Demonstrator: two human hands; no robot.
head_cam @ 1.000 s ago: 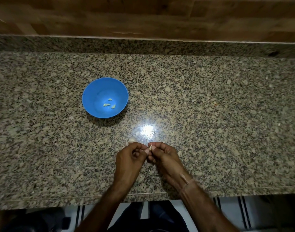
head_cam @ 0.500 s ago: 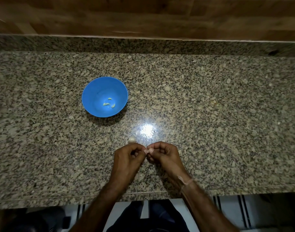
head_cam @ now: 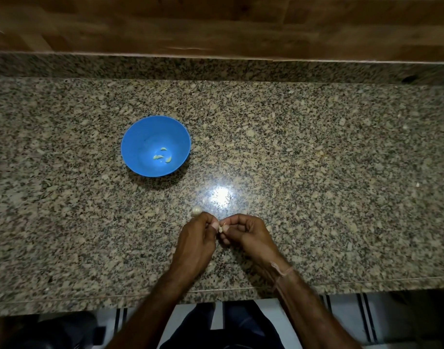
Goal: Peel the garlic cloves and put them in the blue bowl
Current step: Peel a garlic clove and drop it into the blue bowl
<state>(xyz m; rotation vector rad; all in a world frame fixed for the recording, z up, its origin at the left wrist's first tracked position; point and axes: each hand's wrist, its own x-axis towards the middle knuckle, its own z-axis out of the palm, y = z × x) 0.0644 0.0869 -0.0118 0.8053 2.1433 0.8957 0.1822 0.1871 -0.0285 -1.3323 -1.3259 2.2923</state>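
Note:
A blue bowl [head_cam: 140, 137] stands on the granite counter, left of centre, with three peeled garlic cloves [head_cam: 162, 156] in its bottom. Near the counter's front edge my left hand [head_cam: 195, 238] and my right hand [head_cam: 248, 233] meet fingertip to fingertip. Both pinch one small pale garlic clove [head_cam: 221, 228] between them; most of it is hidden by the fingers. A whitish piece of garlic [head_cam: 195, 210] lies on the counter just beyond my left hand's knuckles.
The speckled granite counter [head_cam: 316, 172] runs wide to both sides, with a bright light glare [head_cam: 221, 196] just beyond the hands. A raised granite backsplash and a wooden wall close the far side. The counter's front edge lies under my forearms.
The hands stay close together on the clove, with only small finger movements. The piece of garlic beyond my left hand shows more clearly. The bowl has not moved.

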